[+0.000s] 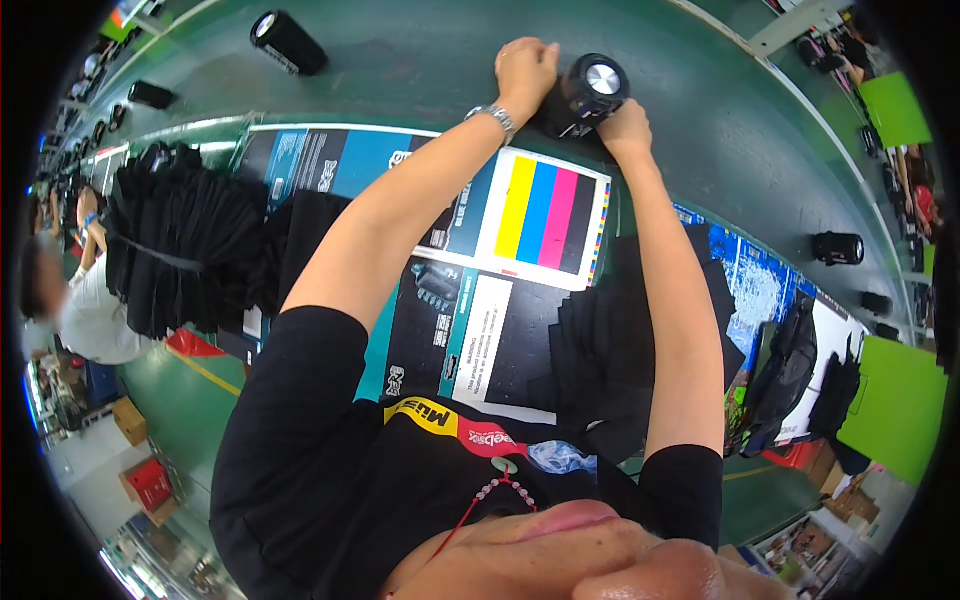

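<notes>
A long, smooth, dark-green work surface (420, 60) bears a glossy black cylinder with a silver disc end (590, 92) between the left hand (527, 72) and right hand (627, 128). Other black cylinders rest left of the left hand (288, 43) and well right of the right hand (838, 248). Bodyward of both hands lie teal-and-black printed flat sheets (430, 340).

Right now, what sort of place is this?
Probably a factory assembly line: black cylinders sit along a long green work surface, black cloth-like pieces lie bundled at the left, and another person is there too.
</notes>
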{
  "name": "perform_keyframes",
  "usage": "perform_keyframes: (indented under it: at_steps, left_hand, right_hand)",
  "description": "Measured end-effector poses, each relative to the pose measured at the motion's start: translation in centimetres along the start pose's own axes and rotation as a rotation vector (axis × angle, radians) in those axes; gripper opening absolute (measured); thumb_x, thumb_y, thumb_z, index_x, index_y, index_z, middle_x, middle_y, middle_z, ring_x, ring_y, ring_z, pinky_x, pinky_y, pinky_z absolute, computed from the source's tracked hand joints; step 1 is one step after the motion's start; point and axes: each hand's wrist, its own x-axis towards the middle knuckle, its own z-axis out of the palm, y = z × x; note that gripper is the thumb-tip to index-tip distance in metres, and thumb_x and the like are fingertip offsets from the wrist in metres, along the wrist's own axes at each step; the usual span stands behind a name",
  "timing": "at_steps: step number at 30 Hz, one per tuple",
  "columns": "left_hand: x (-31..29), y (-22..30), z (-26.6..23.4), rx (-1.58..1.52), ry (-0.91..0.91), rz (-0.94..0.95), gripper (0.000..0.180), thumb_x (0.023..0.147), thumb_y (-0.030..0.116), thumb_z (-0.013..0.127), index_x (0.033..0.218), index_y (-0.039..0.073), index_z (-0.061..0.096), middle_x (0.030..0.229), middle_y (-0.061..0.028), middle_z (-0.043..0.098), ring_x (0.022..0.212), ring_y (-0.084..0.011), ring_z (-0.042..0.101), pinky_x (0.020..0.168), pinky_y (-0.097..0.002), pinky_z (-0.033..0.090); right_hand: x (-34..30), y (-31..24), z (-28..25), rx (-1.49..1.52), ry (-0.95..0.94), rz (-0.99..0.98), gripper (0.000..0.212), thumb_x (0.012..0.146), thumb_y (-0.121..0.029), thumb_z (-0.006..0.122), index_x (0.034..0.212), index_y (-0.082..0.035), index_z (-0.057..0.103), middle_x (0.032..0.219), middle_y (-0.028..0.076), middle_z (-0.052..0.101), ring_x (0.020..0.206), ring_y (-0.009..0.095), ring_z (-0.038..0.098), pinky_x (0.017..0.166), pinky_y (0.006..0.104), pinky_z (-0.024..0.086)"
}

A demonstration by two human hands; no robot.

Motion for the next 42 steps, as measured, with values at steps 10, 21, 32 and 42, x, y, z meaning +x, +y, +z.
perform_keyframes:
  at_steps: [10,21,32,42]
  left_hand:
    - [-2.7,7.9,-5.4,-1.236,-0.380,-0.381,0.074,0.095,0.061,0.022,0.095,-0.001,0.063,0.084,-0.0146,0.066,0.081,-0.0232,0.063,0.081,-0.0329,0.049]
    - [-4.8,15.0,-9.4,-1.682,-0.072,-0.508,0.082,0.093,0.059,0.001,0.101,0.001,0.059,0.086,-0.0222,0.065,0.084,-0.0325,0.064,0.078,-0.0446,0.053]
    - [-4.0,6.5,-10.3,-1.121,0.014,-0.595,0.051,0.098,0.047,0.039,0.120,0.004,0.056,0.115,-0.0058,0.063,0.099,-0.0124,0.058,0.087,-0.0256,0.040]
    - [0.2,11.9,-5.3,-0.623,-0.446,0.249,0.032,0.089,0.033,0.063,0.108,0.008,0.069,0.098,-0.0030,0.066,0.081,-0.0076,0.054,0.069,-0.0214,0.044]
  right_hand:
    - [-2.3,0.1,-1.9,0.891,-0.301,0.119,0.043,0.097,-0.043,0.045,0.108,-0.007,0.066,0.082,0.013,0.068,0.075,0.018,0.068,0.044,0.0279,0.039]
    - [-9.6,-3.9,-4.0,1.182,0.256,-0.168,0.054,0.086,-0.050,0.063,0.097,0.003,0.060,0.072,0.006,0.061,0.061,0.008,0.058,0.045,0.0226,0.039]
    - [-6.7,-2.8,-7.4,0.093,0.681,-0.578,0.059,0.062,-0.034,0.083,0.109,-0.008,0.058,0.106,0.011,0.057,0.104,0.033,0.049,0.079,0.0428,0.049]
    - [-7.6,-0.2,-6.3,0.218,0.688,-0.554,0.057,0.066,-0.032,0.082,0.111,-0.008,0.056,0.107,0.013,0.057,0.109,0.033,0.050,0.086,0.0412,0.047]
